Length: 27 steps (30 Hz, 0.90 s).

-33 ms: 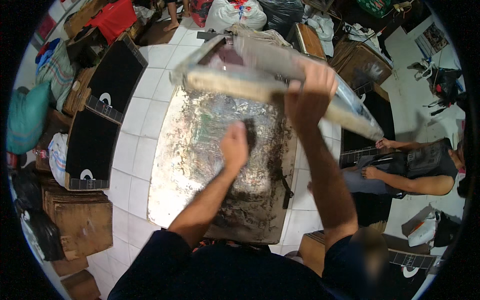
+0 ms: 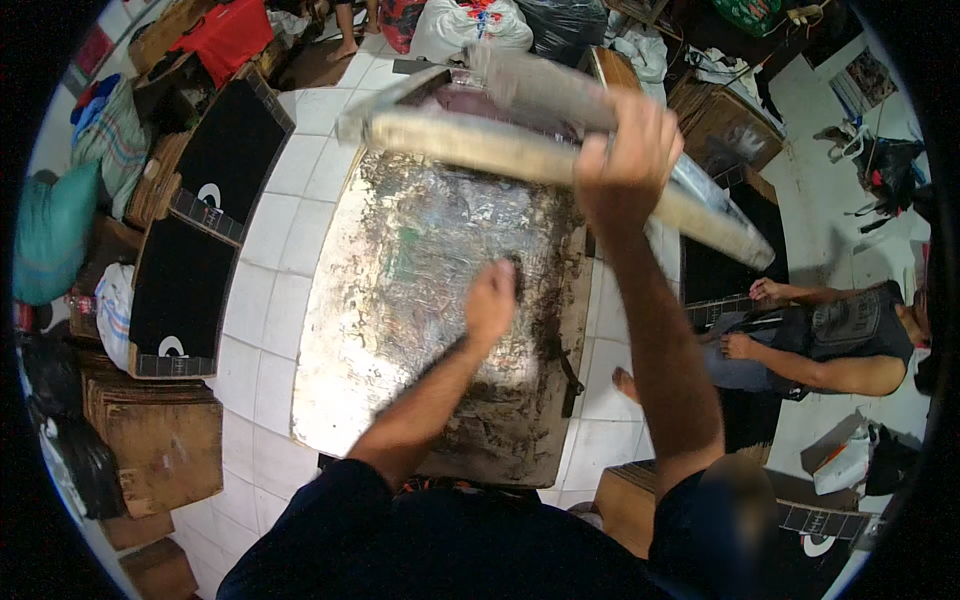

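Observation:
My right hand [image 2: 630,150] is wrapped round the near wooden side of a screen-printing frame [image 2: 480,147], which is raised and tilted over the far end of the board. Inside the frame a dark purple patch shows, and a grey bar [image 2: 540,88] lies across its far part; both are smeared by motion. Below it is a flat printing board [image 2: 400,290], its surface stained, shiny and crusted. Over the middle of this board is my left hand [image 2: 490,305], seen edge-on and blurred, its fingers mostly hidden. Whether it touches the board I cannot tell.
Black printed panels [image 2: 185,300] lie on the left, with more [image 2: 740,225] on the right. Another person [image 2: 800,340] sits at the right, one hand near the frame's corner. Stacked brown boards [image 2: 160,450] stand at left. Filled bags [image 2: 470,30] are at the far end.
My left hand has moved right and slightly nearer to me. The frame in my right hand has shifted slightly up and right, showing more of the board's far end.

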Each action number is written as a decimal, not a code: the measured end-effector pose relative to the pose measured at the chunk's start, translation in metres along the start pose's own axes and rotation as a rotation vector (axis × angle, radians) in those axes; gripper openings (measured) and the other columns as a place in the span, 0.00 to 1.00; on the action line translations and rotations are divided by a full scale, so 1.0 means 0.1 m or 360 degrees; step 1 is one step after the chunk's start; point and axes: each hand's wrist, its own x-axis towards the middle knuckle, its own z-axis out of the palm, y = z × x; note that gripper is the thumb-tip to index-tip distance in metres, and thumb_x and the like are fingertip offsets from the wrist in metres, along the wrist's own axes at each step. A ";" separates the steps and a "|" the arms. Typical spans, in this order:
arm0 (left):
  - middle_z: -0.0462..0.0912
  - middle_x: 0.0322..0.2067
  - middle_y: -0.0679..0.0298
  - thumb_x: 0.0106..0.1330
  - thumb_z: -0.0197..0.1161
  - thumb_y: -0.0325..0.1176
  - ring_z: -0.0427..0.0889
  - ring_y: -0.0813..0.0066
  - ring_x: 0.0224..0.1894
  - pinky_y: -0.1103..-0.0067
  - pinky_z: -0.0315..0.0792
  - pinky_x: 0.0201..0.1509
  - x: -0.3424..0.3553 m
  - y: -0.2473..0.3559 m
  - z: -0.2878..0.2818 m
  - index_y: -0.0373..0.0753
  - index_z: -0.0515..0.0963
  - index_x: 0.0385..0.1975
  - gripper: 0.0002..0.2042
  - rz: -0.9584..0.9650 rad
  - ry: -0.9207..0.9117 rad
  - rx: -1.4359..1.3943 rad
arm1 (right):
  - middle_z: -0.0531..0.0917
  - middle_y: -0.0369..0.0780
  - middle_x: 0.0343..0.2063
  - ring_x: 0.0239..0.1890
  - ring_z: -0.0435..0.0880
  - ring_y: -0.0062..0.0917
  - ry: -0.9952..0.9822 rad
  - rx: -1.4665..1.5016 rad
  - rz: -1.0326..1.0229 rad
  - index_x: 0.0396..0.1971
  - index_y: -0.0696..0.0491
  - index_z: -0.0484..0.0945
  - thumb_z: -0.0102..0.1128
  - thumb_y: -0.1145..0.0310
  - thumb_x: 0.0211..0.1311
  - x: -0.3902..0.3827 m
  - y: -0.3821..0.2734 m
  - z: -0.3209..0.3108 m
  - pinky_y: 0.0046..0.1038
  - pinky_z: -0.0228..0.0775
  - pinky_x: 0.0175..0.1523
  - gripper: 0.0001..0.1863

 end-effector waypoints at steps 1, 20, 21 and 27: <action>0.86 0.43 0.45 0.78 0.48 0.57 0.85 0.44 0.48 0.57 0.77 0.53 -0.16 -0.16 0.35 0.36 0.81 0.49 0.27 -0.0352 -0.0454 0.0079 | 0.78 0.43 0.41 0.49 0.76 0.43 0.0013 -0.0009 -0.0033 0.45 0.50 0.80 0.55 0.74 0.50 0.25 0.05 0.00 0.46 0.64 0.59 0.19; 0.88 0.37 0.47 0.74 0.60 0.45 0.88 0.48 0.41 0.60 0.79 0.48 -2.27 -4.09 -3.74 0.34 0.87 0.35 0.18 -0.1266 0.0653 0.1056 | 0.80 0.44 0.62 0.62 0.80 0.40 -0.0206 -0.0294 0.0305 0.69 0.45 0.72 0.58 0.53 0.73 2.10 2.00 0.69 0.41 0.70 0.65 0.28; 0.89 0.39 0.47 0.74 0.60 0.47 0.89 0.50 0.43 0.61 0.80 0.48 -2.58 -4.37 -3.72 0.36 0.88 0.36 0.19 -0.1304 0.0078 0.1197 | 0.80 0.44 0.62 0.63 0.79 0.41 -0.0266 -0.0445 0.0232 0.70 0.45 0.71 0.57 0.53 0.74 2.11 2.13 0.66 0.41 0.70 0.66 0.28; 0.89 0.48 0.59 0.69 0.68 0.49 0.87 0.58 0.51 0.67 0.80 0.56 -3.46 -4.99 -3.30 0.52 0.87 0.51 0.16 -0.1118 0.0236 0.0065 | 0.75 0.45 0.67 0.66 0.75 0.44 -0.0320 -0.0498 0.0151 0.72 0.44 0.68 0.53 0.54 0.78 2.19 2.69 0.46 0.46 0.69 0.68 0.27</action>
